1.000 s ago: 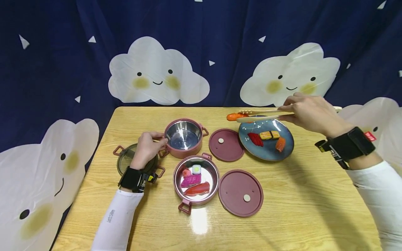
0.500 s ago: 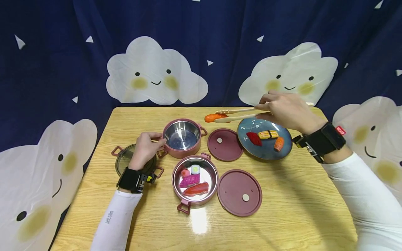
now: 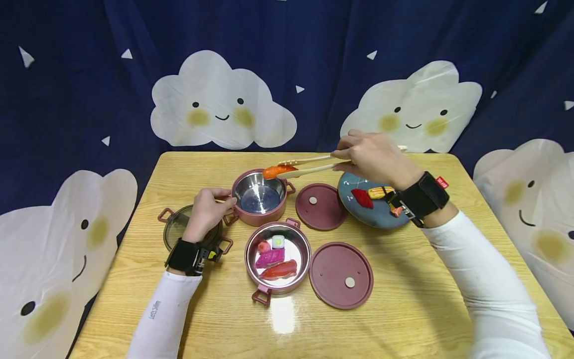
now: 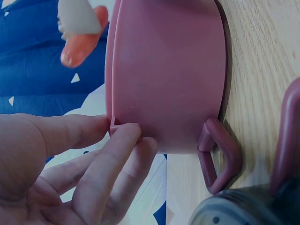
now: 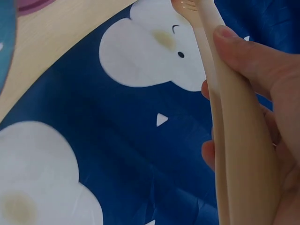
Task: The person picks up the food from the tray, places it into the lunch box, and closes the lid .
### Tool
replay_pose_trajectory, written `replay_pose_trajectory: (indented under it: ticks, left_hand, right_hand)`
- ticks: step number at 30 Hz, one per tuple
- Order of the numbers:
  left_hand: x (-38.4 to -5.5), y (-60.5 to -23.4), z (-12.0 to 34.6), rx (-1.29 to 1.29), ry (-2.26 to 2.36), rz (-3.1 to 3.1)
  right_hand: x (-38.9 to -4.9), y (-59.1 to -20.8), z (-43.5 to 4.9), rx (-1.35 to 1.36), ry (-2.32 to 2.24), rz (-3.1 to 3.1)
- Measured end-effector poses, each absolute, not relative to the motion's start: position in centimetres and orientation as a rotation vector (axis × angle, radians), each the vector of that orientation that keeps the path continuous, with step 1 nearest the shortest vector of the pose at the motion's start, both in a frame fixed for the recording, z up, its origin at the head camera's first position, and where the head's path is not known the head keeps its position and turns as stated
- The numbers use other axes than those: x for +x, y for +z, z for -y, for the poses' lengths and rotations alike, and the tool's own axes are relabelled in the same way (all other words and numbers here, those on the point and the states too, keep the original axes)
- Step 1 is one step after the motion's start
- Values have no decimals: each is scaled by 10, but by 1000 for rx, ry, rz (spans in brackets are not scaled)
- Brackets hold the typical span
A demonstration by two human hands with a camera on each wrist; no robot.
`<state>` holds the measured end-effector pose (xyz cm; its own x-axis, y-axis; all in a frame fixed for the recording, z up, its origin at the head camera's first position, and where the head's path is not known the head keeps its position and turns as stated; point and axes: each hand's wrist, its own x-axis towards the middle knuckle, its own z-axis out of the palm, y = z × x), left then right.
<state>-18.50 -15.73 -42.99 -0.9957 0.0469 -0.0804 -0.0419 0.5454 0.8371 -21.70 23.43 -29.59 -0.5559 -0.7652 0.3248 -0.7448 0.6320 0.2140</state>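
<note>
My left hand (image 3: 209, 212) pinches the rim of the pink steel-lined pot (image 3: 264, 218) at the back. In the left wrist view, the thumb is at the rim and fingertips (image 4: 131, 130) lie against the outer wall. My right hand (image 3: 372, 157) grips wooden tongs (image 3: 311, 170), their two arms pressed together within the palm in the right wrist view. Between the tong tips is an orange sausage-shaped toy food piece (image 3: 273, 172), which overlaps the pot's back right rim in the head view. The inside of this pot shows bare steel.
A second pink pot (image 3: 301, 286) in front holds several toy sushi pieces. Two flat plum-coloured lids (image 3: 320, 212) lie to the right. A blue plate (image 3: 372, 219) with toy sushi is partly behind my right wrist. A glass-topped round vessel (image 3: 179, 227) with red handles sits left.
My right hand has carried the tongs and the orange piece leftward from above the blue plate to the back pot's rim. My left hand keeps its place on the pot.
</note>
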Motion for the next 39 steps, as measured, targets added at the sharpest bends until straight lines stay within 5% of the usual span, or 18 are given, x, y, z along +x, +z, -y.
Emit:
replay_pose_trajectory:
  ticks: [39]
  left_hand:
    - [-186, -430, 159, -15, 1479, -2633]
  right_hand:
    - [-246, -351, -165, 1262, -167, 2559]
